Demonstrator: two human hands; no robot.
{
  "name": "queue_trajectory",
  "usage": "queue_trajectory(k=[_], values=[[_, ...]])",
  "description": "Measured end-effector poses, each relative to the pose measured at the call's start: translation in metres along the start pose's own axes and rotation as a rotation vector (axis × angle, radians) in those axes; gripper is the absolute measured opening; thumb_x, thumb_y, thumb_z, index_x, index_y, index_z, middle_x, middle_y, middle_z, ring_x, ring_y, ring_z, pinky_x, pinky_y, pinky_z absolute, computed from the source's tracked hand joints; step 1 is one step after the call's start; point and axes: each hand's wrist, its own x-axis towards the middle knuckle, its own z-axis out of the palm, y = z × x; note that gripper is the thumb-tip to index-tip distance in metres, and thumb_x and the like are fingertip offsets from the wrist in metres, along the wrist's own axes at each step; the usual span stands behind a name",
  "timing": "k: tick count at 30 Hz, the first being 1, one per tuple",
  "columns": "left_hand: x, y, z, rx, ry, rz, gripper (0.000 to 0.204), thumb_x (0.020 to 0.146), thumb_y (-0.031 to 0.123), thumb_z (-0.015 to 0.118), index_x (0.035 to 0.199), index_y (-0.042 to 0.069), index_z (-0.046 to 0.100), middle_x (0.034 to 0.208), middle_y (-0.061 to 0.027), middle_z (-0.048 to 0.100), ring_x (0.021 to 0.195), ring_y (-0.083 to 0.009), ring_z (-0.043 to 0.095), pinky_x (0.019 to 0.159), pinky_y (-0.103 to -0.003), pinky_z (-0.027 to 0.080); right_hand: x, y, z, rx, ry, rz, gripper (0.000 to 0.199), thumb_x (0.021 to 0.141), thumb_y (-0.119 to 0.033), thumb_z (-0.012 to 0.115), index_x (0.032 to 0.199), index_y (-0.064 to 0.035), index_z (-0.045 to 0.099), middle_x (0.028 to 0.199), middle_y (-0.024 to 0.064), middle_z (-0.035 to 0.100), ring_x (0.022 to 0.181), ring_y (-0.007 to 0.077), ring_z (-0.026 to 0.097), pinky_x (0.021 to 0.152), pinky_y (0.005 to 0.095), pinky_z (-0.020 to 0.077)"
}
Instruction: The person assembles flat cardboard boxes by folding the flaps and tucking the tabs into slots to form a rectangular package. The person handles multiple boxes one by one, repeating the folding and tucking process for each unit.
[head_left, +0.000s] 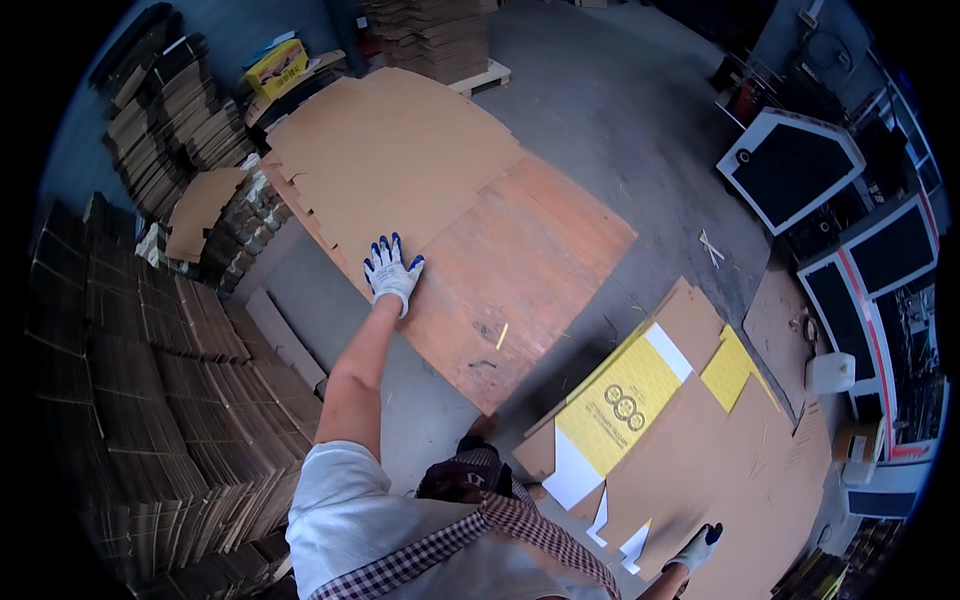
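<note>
My left hand (393, 278), in a white glove with blue fingertips, lies flat with fingers spread. It touches the near edge of a large brown cardboard sheet (390, 150) and the wooden board (520, 260) under it. Lower right, my right hand (697, 548), gloved with dark fingertips, is over or on a stack of flat cardboard (740, 460). Its fingers look loosely stretched, and I see nothing in them; whether it touches the stack I cannot tell. Upon that stack lies a flat yellow and white printed carton piece (622, 400).
Tall bundles of flattened cardboard (150, 390) stand along the left. More stacks (425, 40) sit on a pallet at the back. A yellow box (277, 68) is at the far left. White-framed dark machine panels (795, 165) and a white jug (830, 373) are on the right.
</note>
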Motion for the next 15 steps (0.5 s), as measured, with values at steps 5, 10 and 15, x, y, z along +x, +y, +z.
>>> queue_trajectory(k=[5,10,15], values=[[-0.012,-0.005,0.005,0.142,-0.132,0.156,0.086,0.091,0.066,0.048,0.155,0.011,0.031,0.158,-0.0167,0.034,0.147,-0.0347,0.029,0.121,-0.053,0.013,-0.012,0.006,0.030,0.020,-0.068,-0.015,0.052,0.097,-0.009,0.058,0.147,-0.0009,0.045,0.137,0.0102,0.057,0.118,0.0202,0.057,0.103,0.0303,0.0436],[-0.086,-0.014,0.009,-0.028,-0.098,0.226,0.091,0.083,0.066,0.063,0.149,0.007,0.042,0.145,-0.0196,0.047,0.137,-0.0376,0.041,0.118,-0.054,0.022,-0.016,0.018,0.056,-0.048,-0.132,0.026,0.053,0.097,-0.007,0.058,0.147,0.0005,0.044,0.138,0.0097,0.057,0.120,0.0205,0.057,0.106,0.0311,0.0431],[-0.098,-0.072,0.062,-0.653,0.305,-0.582,0.094,0.080,0.062,0.073,0.146,0.001,0.042,0.141,-0.0225,0.052,0.125,-0.0367,0.054,0.103,-0.049,0.045,-0.018,0.011,0.074,-0.188,-0.044,-0.008,0.063,0.094,-0.022,0.067,0.148,-0.0014,0.041,0.147,0.0161,0.050,0.128,0.0249,0.053,0.106,0.0340,0.0434]])
